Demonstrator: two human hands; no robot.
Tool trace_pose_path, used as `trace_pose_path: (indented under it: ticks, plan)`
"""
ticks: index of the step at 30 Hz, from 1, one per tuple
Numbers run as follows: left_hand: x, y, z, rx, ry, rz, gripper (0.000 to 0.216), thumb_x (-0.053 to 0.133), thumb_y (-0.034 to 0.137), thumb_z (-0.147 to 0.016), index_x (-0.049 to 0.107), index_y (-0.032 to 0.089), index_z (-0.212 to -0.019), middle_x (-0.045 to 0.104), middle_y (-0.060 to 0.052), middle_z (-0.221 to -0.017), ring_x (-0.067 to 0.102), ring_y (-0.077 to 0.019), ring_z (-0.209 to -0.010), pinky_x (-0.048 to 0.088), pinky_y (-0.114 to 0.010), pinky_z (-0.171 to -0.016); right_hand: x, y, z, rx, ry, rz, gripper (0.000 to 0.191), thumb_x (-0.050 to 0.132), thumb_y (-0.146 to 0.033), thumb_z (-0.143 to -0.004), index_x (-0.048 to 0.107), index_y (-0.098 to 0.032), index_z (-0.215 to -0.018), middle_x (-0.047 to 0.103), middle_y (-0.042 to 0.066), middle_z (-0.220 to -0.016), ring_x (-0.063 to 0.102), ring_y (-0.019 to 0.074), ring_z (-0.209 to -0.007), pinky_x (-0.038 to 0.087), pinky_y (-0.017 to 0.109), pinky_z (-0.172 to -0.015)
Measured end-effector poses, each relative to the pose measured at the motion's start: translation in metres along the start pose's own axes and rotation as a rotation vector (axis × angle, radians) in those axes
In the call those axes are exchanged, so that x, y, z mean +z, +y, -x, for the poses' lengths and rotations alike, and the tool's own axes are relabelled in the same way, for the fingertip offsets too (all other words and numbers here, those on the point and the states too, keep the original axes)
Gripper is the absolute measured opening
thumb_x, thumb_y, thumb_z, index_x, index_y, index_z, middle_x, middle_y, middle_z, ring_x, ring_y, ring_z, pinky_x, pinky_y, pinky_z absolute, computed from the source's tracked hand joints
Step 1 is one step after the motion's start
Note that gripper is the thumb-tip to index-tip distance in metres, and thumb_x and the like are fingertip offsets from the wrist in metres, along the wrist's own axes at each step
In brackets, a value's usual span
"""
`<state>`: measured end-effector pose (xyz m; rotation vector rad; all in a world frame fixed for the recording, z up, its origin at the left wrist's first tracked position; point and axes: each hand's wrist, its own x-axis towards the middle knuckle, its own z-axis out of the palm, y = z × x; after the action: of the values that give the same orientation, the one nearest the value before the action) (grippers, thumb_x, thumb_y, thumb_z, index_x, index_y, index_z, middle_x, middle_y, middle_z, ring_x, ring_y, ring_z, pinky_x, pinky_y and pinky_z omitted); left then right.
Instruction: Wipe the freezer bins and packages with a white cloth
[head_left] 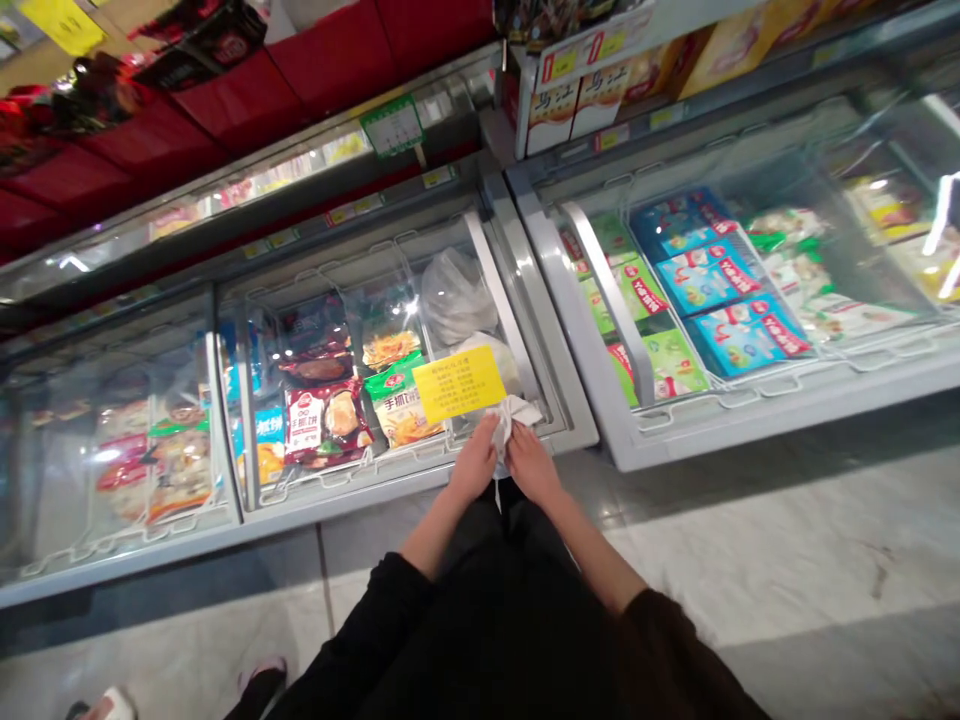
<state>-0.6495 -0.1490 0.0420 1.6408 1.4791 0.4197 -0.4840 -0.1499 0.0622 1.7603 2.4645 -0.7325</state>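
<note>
Both my hands meet in front of me over the near edge of a chest freezer [420, 490]. My left hand [474, 462] and my right hand [531, 462] are closed on a crumpled white cloth [511, 416] held between them. The cloth sits just below a yellow notice [459, 383] stuck on the freezer's glass lid. Under the glass lie red and green packs of frozen food [327, 420]. My black sleeves and dark clothes fill the bottom of the view.
A second freezer [750, 420] to the right holds blue and green boxes [712, 280]. Shelves with cartons [577, 100] and price tags run behind. The floor [787, 560] is pale tile. A shoe [112, 705] shows at the bottom left.
</note>
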Motion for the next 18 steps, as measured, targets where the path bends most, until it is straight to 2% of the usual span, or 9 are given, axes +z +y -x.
trace_pose_path:
  ticks: [4, 7, 10, 13, 18]
  plan:
    - [-0.009, -0.007, 0.009, 0.011, 0.031, -0.038, 0.079, 0.046, 0.005, -0.087, 0.045, 0.033, -0.161, 0.046, -0.004, -0.169, 0.038, -0.0238, -0.160, 0.034, -0.053, -0.135, -0.008, 0.011, -0.004, -0.023, 0.072, -0.031, 0.061, 0.036, -0.015, -0.097, 0.062, -0.028, -0.151, 0.055, 0.007, -0.162, 0.049, 0.0235, -0.153, 0.045, 0.048, -0.128]
    - [-0.020, -0.018, 0.017, 0.010, 0.061, -0.077, 0.079, 0.044, 0.003, -0.086, 0.049, 0.035, -0.158, 0.050, 0.000, -0.167, 0.038, -0.0189, -0.160, 0.033, -0.046, -0.136, -0.012, 0.013, -0.004, -0.017, 0.121, -0.047, 0.065, 0.039, -0.016, -0.097, 0.053, -0.030, -0.158, 0.049, 0.005, -0.166, 0.043, 0.0255, -0.157, 0.043, 0.052, -0.129]
    - [-0.031, -0.035, 0.026, -0.059, 0.176, -0.126, 0.079, 0.039, 0.001, -0.089, 0.041, 0.029, -0.163, 0.042, -0.003, -0.172, 0.026, -0.0203, -0.165, 0.025, -0.048, -0.139, -0.007, 0.002, -0.004, 0.006, 0.128, -0.040, 0.064, 0.045, -0.026, -0.099, 0.046, -0.027, -0.163, 0.044, 0.006, -0.170, 0.037, 0.0293, -0.160, 0.044, 0.053, -0.128]
    - [-0.041, -0.054, 0.034, -0.120, 0.260, -0.176, 0.077, 0.038, 0.004, -0.092, 0.031, 0.024, -0.167, 0.031, -0.007, -0.177, 0.016, -0.0232, -0.167, 0.019, -0.051, -0.139, 0.006, -0.020, -0.011, 0.037, 0.087, -0.017, 0.062, 0.047, -0.034, -0.102, 0.047, -0.021, -0.162, 0.042, 0.012, -0.170, 0.039, 0.0339, -0.159, 0.045, 0.053, -0.126]
    - [-0.052, -0.090, 0.039, -0.105, 0.221, -0.228, 0.066, 0.040, 0.012, -0.098, 0.037, 0.022, -0.164, 0.028, -0.005, -0.178, 0.016, -0.0211, -0.167, 0.017, -0.045, -0.140, 0.023, -0.040, -0.040, 0.035, 0.017, 0.024, 0.066, 0.050, -0.038, -0.104, 0.043, -0.014, -0.165, 0.029, 0.013, -0.176, 0.031, 0.0361, -0.162, 0.034, 0.050, -0.132]
